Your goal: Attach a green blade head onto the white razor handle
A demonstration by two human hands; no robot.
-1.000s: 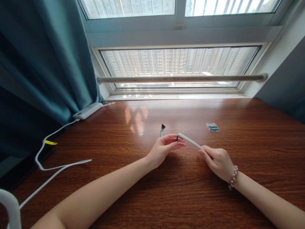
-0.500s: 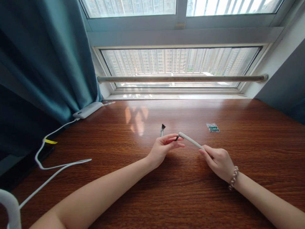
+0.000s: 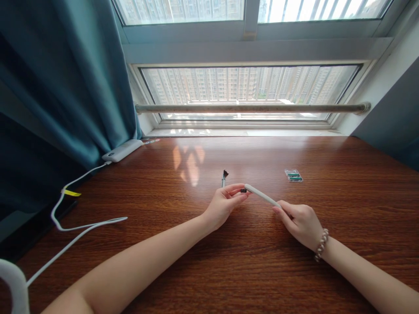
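Holding green strips (image 3: 293, 175), a case (image 3: 290, 171) lies beyond the white handle (image 3: 262, 194).

Blue curtain (image 3: 98, 87) — bright window (image 3: 209, 85)

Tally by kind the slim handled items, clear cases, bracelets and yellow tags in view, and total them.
Slim handled items: 2 (white handle in the right hand; dark-headed stick just beyond the left hand)
Clear case: 1
Bracelet: 1
Yellow tag: 1
Total: 5
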